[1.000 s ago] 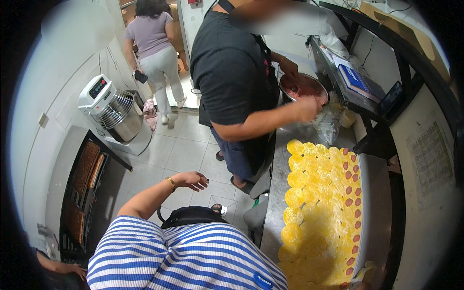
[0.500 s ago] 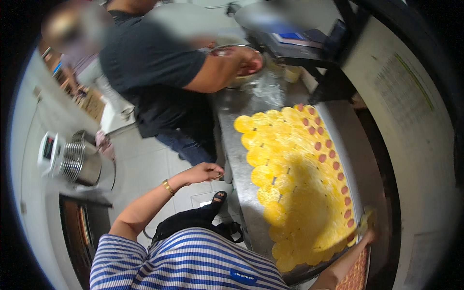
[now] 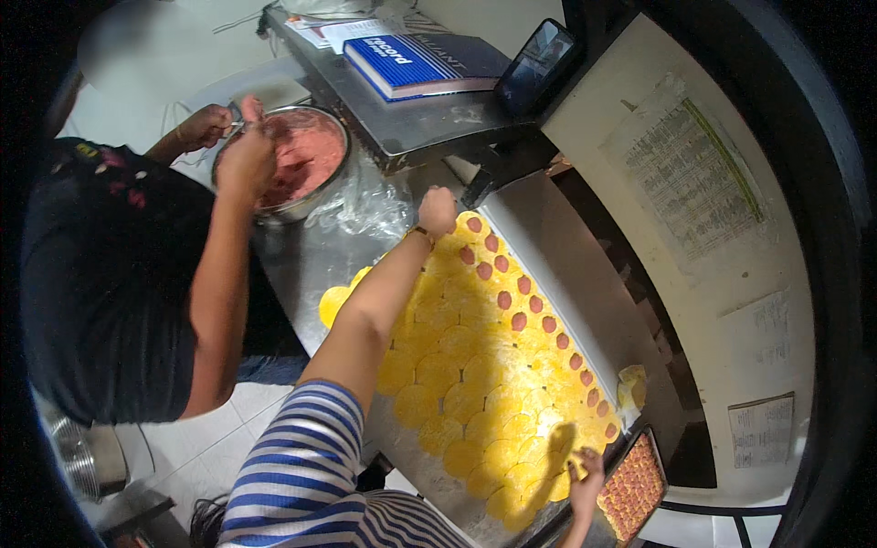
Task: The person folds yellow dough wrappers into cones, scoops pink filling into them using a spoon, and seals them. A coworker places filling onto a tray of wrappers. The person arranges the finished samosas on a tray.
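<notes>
Thin yellow dough rounds (image 3: 466,365) lie overlapping in rows on a metal table, with pink dabs of filling (image 3: 519,321) on those along the right edge. My left hand (image 3: 437,212) is stretched over the far end of the rounds. Its fingers are closed, and whatever they hold is hidden. At the near right corner, my right hand (image 3: 587,477) is beside the last rounds, fingers curled but apart; I make out nothing gripped in it. A tray (image 3: 665,489) filled with small yellow-and-pink pieces lies just right of that hand.
A co-worker's hands (image 3: 247,151) work in a metal bowl (image 3: 343,160) of pink mixture. Crumpled clear plastic (image 3: 365,201) lies beside it. On a dark raised shelf are a blue book (image 3: 420,68) and a propped phone (image 3: 539,64). A yellow piece (image 3: 631,388) rests by the right wall.
My left hand has gone from beside the table to the far end of the rounds. My right hand has left the yellow piece at the right. The view has shifted, showing the co-worker's bowl more fully.
</notes>
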`<state>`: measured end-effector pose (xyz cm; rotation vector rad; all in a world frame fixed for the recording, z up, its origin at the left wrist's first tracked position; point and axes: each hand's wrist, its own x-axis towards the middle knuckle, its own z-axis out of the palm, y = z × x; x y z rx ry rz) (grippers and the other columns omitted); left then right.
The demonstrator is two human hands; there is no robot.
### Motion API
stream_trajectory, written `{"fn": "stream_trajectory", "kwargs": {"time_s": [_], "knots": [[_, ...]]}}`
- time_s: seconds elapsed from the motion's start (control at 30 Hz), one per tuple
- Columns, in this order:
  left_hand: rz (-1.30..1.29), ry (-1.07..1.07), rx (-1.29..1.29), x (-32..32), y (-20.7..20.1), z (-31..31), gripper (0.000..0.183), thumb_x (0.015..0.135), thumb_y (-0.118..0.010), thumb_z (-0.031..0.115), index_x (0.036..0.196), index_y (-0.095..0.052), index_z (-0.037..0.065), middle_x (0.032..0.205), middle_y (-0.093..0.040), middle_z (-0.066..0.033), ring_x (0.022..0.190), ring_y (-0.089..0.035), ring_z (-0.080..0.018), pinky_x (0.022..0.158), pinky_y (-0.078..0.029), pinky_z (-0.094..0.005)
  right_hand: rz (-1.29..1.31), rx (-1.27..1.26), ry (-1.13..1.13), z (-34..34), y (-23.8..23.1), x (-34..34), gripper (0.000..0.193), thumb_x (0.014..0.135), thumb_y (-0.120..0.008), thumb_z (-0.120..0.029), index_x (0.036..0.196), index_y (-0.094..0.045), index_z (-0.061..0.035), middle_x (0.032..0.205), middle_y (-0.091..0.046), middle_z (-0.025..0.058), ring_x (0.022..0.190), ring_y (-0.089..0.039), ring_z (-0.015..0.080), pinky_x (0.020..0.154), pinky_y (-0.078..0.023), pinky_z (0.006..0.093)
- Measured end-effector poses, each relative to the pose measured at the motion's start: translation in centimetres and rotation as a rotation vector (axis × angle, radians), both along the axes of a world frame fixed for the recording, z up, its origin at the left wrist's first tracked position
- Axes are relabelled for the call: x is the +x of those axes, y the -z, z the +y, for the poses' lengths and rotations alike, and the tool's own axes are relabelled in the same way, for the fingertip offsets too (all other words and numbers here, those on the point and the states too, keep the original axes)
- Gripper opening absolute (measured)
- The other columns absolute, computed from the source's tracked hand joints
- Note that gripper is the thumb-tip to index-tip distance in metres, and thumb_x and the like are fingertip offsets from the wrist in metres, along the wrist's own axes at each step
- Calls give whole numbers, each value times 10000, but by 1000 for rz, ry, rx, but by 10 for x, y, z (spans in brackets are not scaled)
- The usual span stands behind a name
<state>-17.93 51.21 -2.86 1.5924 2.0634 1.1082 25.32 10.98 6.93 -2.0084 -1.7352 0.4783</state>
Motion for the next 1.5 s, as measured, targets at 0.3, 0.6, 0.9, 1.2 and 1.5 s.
{"fn": "stream_trajectory", "kwargs": {"time_s": [0.3, 0.6, 0.9, 1.2, 1.5], "knots": [[294, -112, -184, 25, 20, 58, 187, 692, -646, 170, 864, -676, 100, 932, -640, -114, 937, -604, -284, 797, -465, -388, -41, -86, 65, -66, -3, -62, 256, 777, -652, -67, 1028, -629, -20, 1105, -587, 153, 1018, -560, 294, 866, -449, 356], [196, 23, -241, 25, 19, 63, 228, 679, -615, 179, 867, -677, 66, 931, -645, -151, 928, -621, -281, 767, -478, -406, -27, -50, 129, -79, -1, -76, 234, 766, -651, -45, 996, -633, -9, 1058, -604, 151, 999, -562, 296, 871, -439, 347], [-307, 418, -314, 2, 34, 99, 244, 770, -484, 196, 757, -647, 15, 757, -645, -127, 724, -648, -240, 577, -486, -338, 89, -142, 127, -91, 5, -83, 238, 783, -620, -29, 1020, -636, -42, 1078, -608, 133, 1010, -568, 276, 828, -464, 339], [-1257, 604, -359, 24, -27, 13, 240, 909, -407, 176, 1033, -519, 3, 894, -623, -113, 760, -637, -218, 637, -534, -313, 260, -43, 231, -90, 12, -101, 263, 731, -616, 29, 987, -644, -27, 970, -629, 133, 911, -596, 246, 800, -461, 322], [-1021, 1230, -553, 158, -45, -251, 322, 920, -434, 272, 1166, -494, 74, 1063, -560, -60, 910, -577, -143, 679, -512, -276, 1394, 136, 505, -89, 12, -119, 302, 924, -490, -199, 1139, -536, 7, 1031, -611, 97, 958, -589, 178, 813, -477, 292]]}}
